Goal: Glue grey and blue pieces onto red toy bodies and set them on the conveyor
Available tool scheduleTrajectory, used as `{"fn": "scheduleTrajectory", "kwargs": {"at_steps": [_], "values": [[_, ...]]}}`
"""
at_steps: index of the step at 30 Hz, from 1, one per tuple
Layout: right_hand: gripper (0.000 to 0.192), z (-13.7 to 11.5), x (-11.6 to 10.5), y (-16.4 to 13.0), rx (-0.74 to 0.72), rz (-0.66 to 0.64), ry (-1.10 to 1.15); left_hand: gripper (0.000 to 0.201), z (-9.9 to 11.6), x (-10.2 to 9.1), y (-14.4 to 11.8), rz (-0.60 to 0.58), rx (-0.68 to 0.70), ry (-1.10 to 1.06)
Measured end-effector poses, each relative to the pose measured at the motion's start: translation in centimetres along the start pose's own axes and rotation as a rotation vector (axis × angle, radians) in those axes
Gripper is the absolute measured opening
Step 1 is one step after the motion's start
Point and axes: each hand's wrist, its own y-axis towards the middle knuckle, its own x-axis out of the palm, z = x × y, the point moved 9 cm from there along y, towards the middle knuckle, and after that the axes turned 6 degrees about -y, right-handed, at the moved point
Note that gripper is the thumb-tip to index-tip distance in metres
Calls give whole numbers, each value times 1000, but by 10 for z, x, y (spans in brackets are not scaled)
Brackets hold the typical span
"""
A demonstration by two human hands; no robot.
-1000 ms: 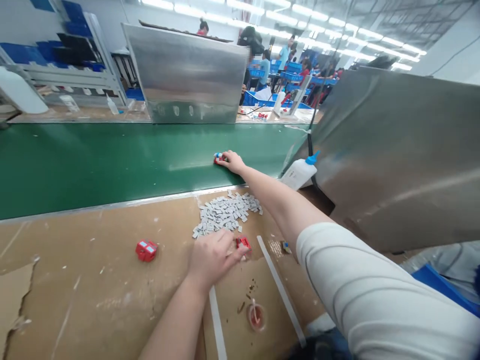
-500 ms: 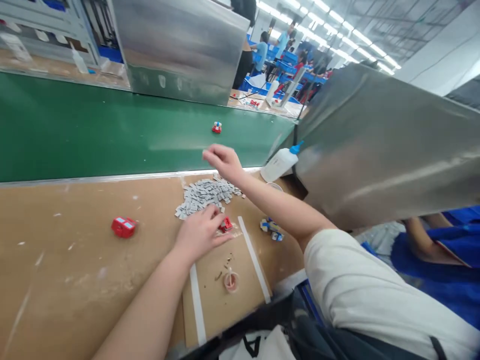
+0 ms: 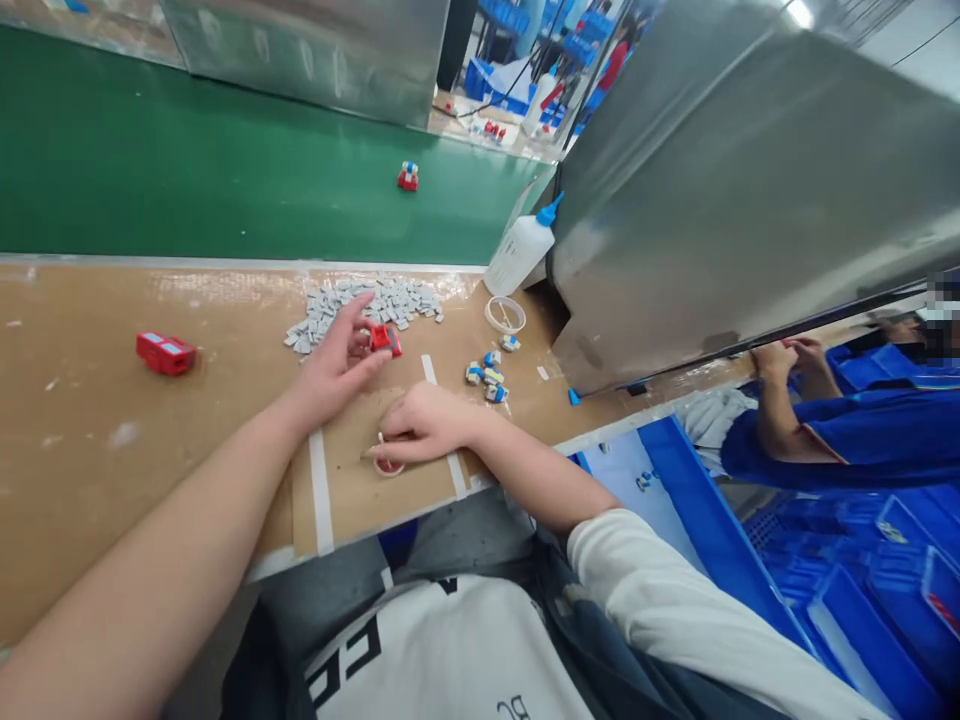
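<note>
My left hand (image 3: 330, 370) holds a small red toy part (image 3: 385, 340) between thumb and fingers, beside a pile of flat grey pieces (image 3: 405, 298). To its right, my right hand (image 3: 435, 418) is closed over a small round cup (image 3: 389, 468) with pinkish contents. Its thumb and fingers come together at the cup, and whatever they pinch is too small to make out. The cup stands on a cardboard sheet (image 3: 349, 500) edged with white tape. Several small white-and-blue pieces (image 3: 493, 376) lie right of my right hand.
A red toy body (image 3: 166, 353) lies at left on the table. Behind runs a green belt (image 3: 225, 190) carrying a red-and-white toy (image 3: 408, 176). A blue-tipped bottle (image 3: 519, 255) and round lid (image 3: 505, 315) stand near a metal panel (image 3: 712, 200). A co-worker's blue sleeve (image 3: 885, 430) shows at right.
My right hand has come back from near the belt, down to the small cup. My left hand stays with the red part, now lifted. The view has tilted down.
</note>
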Motion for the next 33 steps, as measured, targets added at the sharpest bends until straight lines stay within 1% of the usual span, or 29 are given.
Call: {"fn": "scheduleTrajectory", "kwargs": {"at_steps": [2,3,5,7,9,12,14,18,22,27,30,33], "values": [[55,-1,-1,1,-17,14,10,58,1,-2,2,66,-23,-239],[53,-1,-2,1,-26,24,15,54,0,-2,3,82,-41,-326],[51,-2,-3,1,-31,46,22,51,-3,0,5,93,-86,-433],[50,-1,-5,1,0,75,11,52,-8,3,7,88,-130,-463],[50,1,-6,2,21,98,-8,51,-14,5,7,77,-162,-444],[46,-5,-6,3,-59,98,18,51,-17,8,6,51,-169,-389],[42,-7,-6,1,-109,97,53,57,-15,11,5,23,-162,-346],[39,0,-10,-6,-113,97,93,69,-13,19,2,-50,-210,-297],[38,-1,-12,-12,-149,46,142,65,-12,20,-1,-55,-255,-261],[29,-6,-17,-15,-228,70,206,62,-11,23,-3,-100,-287,-176],[32,-7,-14,-13,-249,38,237,61,-12,23,-3,-91,-288,-165],[41,-7,-11,-11,-233,14,231,64,-13,23,-4,-79,-299,-153]]}}
